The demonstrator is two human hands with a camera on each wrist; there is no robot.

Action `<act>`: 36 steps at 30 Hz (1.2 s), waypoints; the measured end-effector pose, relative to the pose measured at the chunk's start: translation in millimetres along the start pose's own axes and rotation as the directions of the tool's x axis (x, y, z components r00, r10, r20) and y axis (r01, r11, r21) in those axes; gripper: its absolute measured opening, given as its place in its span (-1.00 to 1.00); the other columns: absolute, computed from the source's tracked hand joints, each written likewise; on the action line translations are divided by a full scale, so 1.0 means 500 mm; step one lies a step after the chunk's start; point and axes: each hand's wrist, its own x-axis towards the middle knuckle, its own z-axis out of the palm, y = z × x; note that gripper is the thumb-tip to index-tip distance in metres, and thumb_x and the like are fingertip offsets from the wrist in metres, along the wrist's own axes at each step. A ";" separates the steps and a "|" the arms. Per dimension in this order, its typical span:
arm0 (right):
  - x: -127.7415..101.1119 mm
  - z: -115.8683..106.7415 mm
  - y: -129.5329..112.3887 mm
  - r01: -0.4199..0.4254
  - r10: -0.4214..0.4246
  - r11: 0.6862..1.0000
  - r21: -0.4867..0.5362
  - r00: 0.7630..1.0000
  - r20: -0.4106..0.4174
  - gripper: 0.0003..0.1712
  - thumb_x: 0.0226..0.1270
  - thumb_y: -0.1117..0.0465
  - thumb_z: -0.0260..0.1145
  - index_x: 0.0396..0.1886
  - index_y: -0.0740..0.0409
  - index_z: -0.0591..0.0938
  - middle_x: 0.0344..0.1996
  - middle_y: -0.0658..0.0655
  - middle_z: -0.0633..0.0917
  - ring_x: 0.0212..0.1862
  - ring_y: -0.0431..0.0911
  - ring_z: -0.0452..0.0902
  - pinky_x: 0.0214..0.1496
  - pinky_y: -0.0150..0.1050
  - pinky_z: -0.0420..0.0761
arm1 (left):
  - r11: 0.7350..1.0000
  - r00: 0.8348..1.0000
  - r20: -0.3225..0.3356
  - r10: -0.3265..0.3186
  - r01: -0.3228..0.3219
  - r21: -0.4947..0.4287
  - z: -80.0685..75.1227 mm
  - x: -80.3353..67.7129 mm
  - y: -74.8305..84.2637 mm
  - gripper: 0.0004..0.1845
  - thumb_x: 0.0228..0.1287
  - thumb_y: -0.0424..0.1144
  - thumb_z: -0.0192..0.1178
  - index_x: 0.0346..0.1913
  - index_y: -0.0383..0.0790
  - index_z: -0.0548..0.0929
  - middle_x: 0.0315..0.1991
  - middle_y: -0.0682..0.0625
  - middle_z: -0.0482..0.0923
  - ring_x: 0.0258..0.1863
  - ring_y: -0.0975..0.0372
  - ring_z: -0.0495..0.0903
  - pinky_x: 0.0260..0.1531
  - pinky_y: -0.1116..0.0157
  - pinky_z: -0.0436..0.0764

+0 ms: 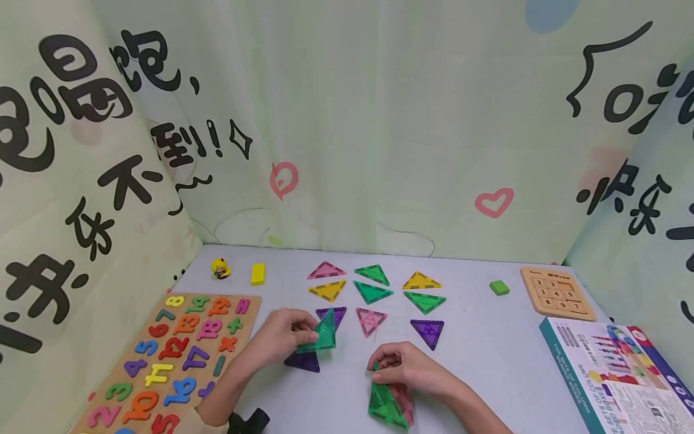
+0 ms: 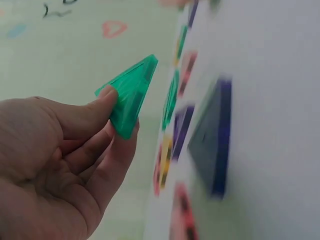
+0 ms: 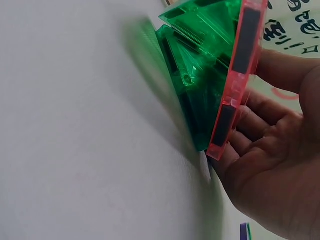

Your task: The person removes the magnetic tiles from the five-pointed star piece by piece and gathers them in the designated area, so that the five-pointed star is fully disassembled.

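Note:
My left hand (image 1: pixel 284 334) pinches a translucent green triangular magnetic tile (image 1: pixel 326 334) between thumb and fingers, raised over the table. Below it lies a purple triangle tile (image 1: pixel 305 361); another purple tile (image 1: pixel 337 314) is partly hidden behind the green one. Near the front of the table, my right hand (image 1: pixel 409 367) grips a joined group of tiles by its upper end. In the right wrist view, this group has a pink tile (image 3: pixel 232 110) with dark magnet strips along its edge, set against green triangle tiles (image 3: pixel 200 90) that meet at an angle.
Several loose triangle tiles, among them a pink one (image 1: pixel 371 321) and a purple one (image 1: pixel 427 333), lie farther back. A wooden number board (image 1: pixel 130 361) occupies the left side. To the right are a box (image 1: pixel 623 374), a wooden number plate (image 1: pixel 558 293) and a green block (image 1: pixel 499 287).

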 end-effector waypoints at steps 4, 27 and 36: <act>0.001 -0.001 0.002 -0.008 0.008 1.000 -0.001 1.000 0.001 -0.71 0.32 0.14 0.36 -0.10 0.26 0.68 -0.42 -0.02 0.59 -0.36 -0.19 0.42 -0.30 -0.36 0.47 | 0.998 0.990 -0.134 -0.035 0.041 0.040 -0.048 0.024 -0.029 -0.88 0.28 -0.27 0.33 -0.15 -0.16 0.75 -0.37 0.06 0.63 -0.36 0.24 0.50 -0.38 0.36 0.53; -0.005 0.004 0.006 -0.010 0.008 1.000 -0.027 0.998 -0.058 -0.71 0.32 0.10 0.37 -0.08 0.18 0.70 -0.37 -0.02 0.63 -0.30 -0.17 0.47 -0.22 -0.34 0.51 | 0.972 0.989 -0.148 -0.026 0.059 0.226 -0.025 0.071 -0.027 -0.76 0.30 -0.13 0.33 0.00 -0.05 0.74 -0.24 0.12 0.67 -0.26 0.25 0.55 -0.23 0.30 0.60; -0.008 0.011 0.001 0.002 -0.002 1.000 -0.002 0.979 -0.206 -0.63 0.31 0.09 0.39 0.01 0.21 0.67 -0.33 0.02 0.67 -0.27 -0.17 0.55 -0.15 -0.35 0.52 | 0.997 0.966 0.250 0.069 -0.071 -0.002 0.110 0.022 0.050 -0.86 0.22 -0.04 0.39 -0.24 0.01 0.79 -0.40 0.24 0.70 -0.46 0.36 0.52 -0.46 0.39 0.49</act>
